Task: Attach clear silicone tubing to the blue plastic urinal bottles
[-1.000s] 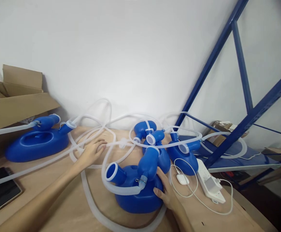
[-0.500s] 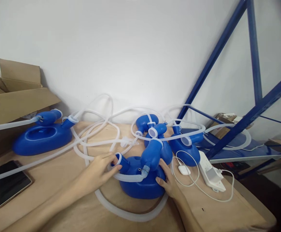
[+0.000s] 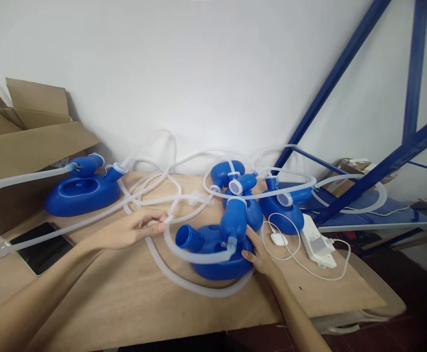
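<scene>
A blue plastic urinal bottle point(image 3: 213, 271) lies on the wooden table before me, its bare blue neck point(image 3: 189, 238) pointing left. Wrapped round the bottle's right side is my right hand point(image 3: 259, 254), thumb on top. On the bottle rests a blue funnel-shaped receiver point(image 3: 234, 220) joined to a clear hose point(image 3: 198, 256). Left of the neck, my left hand point(image 3: 149, 227) pinches a small white piece point(image 3: 168, 220) that looks like the neck's rim ring; the hose passes close by, and fingers partly hide the piece.
Another blue urinal bottle point(image 3: 83, 195) stands left, by an open cardboard box point(image 3: 33, 142) and a dark phone point(image 3: 42, 247). More blue bottles point(image 3: 281, 212) and looped hoses lie behind. A white power strip point(image 3: 318, 242) and blue metal rack point(image 3: 345, 195) are at right.
My left hand has moved left off the bottle's neck, which has lost its white rim. My right hand keeps its hold on the bottle. The view has shifted slightly.
</scene>
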The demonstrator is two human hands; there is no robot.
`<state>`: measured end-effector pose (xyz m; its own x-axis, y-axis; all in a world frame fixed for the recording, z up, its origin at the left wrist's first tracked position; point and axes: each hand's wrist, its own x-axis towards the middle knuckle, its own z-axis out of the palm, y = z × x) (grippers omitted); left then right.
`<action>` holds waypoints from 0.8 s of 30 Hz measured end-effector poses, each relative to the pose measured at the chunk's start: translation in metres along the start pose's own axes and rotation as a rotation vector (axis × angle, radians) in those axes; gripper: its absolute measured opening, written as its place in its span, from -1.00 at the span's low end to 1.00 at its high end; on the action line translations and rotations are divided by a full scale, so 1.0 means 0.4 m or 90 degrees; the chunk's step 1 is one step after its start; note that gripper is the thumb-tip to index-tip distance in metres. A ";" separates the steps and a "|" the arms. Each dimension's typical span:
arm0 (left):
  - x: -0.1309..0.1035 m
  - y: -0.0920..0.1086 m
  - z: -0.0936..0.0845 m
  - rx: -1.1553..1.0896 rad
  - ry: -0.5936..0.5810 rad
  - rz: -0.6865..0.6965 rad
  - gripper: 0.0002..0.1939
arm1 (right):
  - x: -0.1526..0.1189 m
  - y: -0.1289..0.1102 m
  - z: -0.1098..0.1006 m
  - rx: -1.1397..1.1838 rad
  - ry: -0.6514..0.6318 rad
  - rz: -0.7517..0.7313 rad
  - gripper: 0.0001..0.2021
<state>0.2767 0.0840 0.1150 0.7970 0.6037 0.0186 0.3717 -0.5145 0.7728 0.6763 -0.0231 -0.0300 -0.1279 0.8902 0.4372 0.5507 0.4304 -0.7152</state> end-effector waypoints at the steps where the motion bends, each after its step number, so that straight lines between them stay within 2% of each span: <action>1: -0.010 -0.021 -0.015 0.070 0.058 -0.019 -0.54 | -0.001 0.000 0.000 0.000 0.013 0.002 -0.26; 3: -0.013 -0.080 -0.029 0.215 0.151 -0.073 -0.54 | -0.002 -0.003 0.005 0.004 0.031 0.002 -0.28; 4: -0.005 -0.112 -0.029 0.266 0.171 -0.095 -0.54 | -0.001 -0.008 0.008 0.006 0.036 0.004 -0.28; 8: 0.078 -0.215 0.014 0.332 0.181 -0.132 -0.60 | 0.007 -0.042 0.020 0.013 0.031 0.040 -0.33; 11: 0.145 -0.237 0.051 0.335 0.189 -0.120 -0.66 | 0.005 -0.069 0.020 0.025 0.003 0.055 -0.36; 13: 0.164 -0.233 0.060 0.322 0.189 -0.112 -0.71 | -0.005 -0.080 0.017 0.022 -0.014 0.074 -0.37; 15: 0.153 -0.215 0.053 0.308 0.206 -0.114 -0.72 | -0.017 -0.088 0.014 0.032 -0.023 0.109 -0.31; 17: 0.114 -0.177 0.042 0.296 0.255 -0.129 -0.66 | -0.021 -0.095 0.011 0.085 0.011 0.148 -0.14; 19: 0.061 -0.110 0.045 0.284 0.337 -0.126 -0.59 | -0.007 -0.105 0.009 0.166 0.092 0.165 0.06; 20: 0.036 -0.066 0.056 0.264 0.400 -0.100 -0.60 | 0.006 -0.112 0.008 0.205 0.135 0.163 0.12; 21: 0.015 -0.018 0.074 0.261 0.428 -0.044 -0.61 | 0.023 -0.120 0.008 0.241 0.163 0.157 0.16; 22: 0.002 0.031 0.098 0.269 0.413 0.028 -0.61 | 0.042 -0.130 0.010 0.274 0.176 0.152 0.17; 24: 0.003 0.119 0.150 0.289 0.335 0.089 -0.57 | 0.077 -0.153 0.018 0.326 0.168 0.158 0.16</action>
<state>0.3237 0.0237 0.1137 0.5589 0.6685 0.4906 0.5356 -0.7427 0.4019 0.6326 -0.0209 0.0231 0.1974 0.9341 0.2976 0.0644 0.2906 -0.9547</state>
